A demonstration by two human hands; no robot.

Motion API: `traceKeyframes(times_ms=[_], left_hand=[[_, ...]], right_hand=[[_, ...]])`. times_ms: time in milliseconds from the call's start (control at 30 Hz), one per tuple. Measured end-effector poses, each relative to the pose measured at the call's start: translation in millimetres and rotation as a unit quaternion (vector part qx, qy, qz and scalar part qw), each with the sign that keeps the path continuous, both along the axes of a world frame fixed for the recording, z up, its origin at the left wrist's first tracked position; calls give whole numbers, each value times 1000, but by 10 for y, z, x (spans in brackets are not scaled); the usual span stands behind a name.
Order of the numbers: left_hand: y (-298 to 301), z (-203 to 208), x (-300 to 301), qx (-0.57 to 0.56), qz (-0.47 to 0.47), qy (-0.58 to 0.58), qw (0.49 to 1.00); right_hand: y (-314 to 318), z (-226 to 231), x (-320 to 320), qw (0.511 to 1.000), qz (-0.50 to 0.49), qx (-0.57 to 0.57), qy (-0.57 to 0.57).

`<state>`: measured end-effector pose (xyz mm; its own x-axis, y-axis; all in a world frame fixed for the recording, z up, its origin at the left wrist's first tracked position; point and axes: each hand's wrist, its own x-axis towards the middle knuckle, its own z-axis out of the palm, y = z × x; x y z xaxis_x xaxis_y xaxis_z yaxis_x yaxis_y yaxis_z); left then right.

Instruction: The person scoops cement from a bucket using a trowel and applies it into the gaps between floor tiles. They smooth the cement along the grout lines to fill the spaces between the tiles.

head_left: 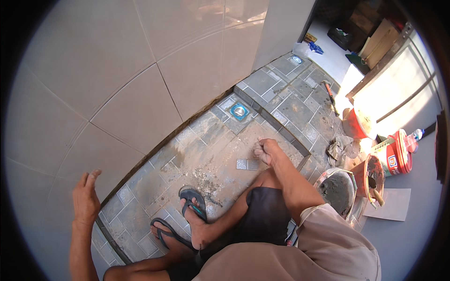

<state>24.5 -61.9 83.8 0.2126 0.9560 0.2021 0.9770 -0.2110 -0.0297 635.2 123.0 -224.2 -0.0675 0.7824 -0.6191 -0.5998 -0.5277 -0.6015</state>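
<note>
My left hand (87,195) is raised at the large beige wall tiles (133,100), fingers stretched out and nothing seen in them. Whether it touches the wall, I cannot tell. My right hand (266,151) is closed low over the floor, its fingers curled inward; what they hold, if anything, is hidden. Close beside it lies a small grey patterned tile piece (247,164) on the dusty grey floor tiles (187,139). Crumbs of loose mortar (208,183) are scattered between that piece and my sandalled feet.
A square floor drain (239,111) sits near the wall, below a raised step (274,119). To the right stand a bucket of grey mortar (335,189), a red bucket with a trowel (372,180), a paint pail (397,154) and a crumpled cloth (338,149). A hammer (331,97) lies farther off.
</note>
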Motion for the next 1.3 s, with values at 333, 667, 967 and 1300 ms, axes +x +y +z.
traceKeyframes(times_ms=[333, 667, 967, 1300], left_hand=[[457, -211, 2301, -49, -520, 40, 852], [967, -523, 792, -214, 0, -222, 951], [787, -232, 2069, -335, -145, -121, 923], [111, -353, 4497, -421, -334, -179, 824]], right_hand=[[-1070, 2296, -2550, 948, 46, 58, 310], [-2153, 2688, 310, 653, 23, 268, -708], [-3438, 2054, 1677, 335, 405, -99, -845], [-3295, 2438, 1905, 431, 344, -95, -829]])
